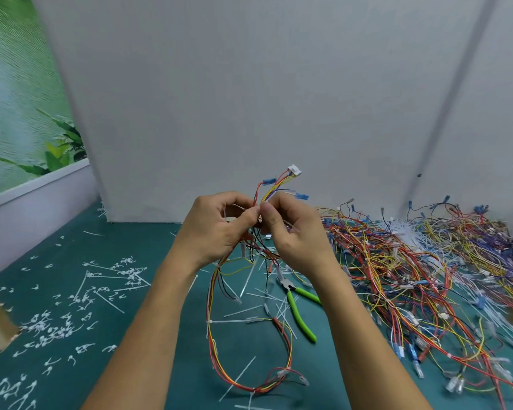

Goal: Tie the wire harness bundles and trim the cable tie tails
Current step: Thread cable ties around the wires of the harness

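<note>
Wire harness point(276, 186) top end raised off tabletop point(160, 291), pinched below its white connector point(294, 170) by left hand point(216, 226) and right hand point(293, 232); wires should be kept parallel and cinched snug before green-handled cutters point(301, 315) are fetched.

View: a single wide-angle camera worn on the person's head; there is no second view to share with.
Position: above and behind the bare forearms, which enter from the bottom edge.
Facing: forward and down onto the teal-green matted tabletop point(137, 238), towards the plain white panel wall point(249, 84) at its far side.
Nearness: close. The left hand point(216, 229) and right hand point(293, 232) meet just below mid-frame, pinching a multicoloured wire harness point(211, 303).
Edges: a green leafy printed backdrop point(12, 99) at the left, a sprawling heap of multicoloured loose wires point(427, 261) at the right.
Lens: the panel's left edge curves.
</note>
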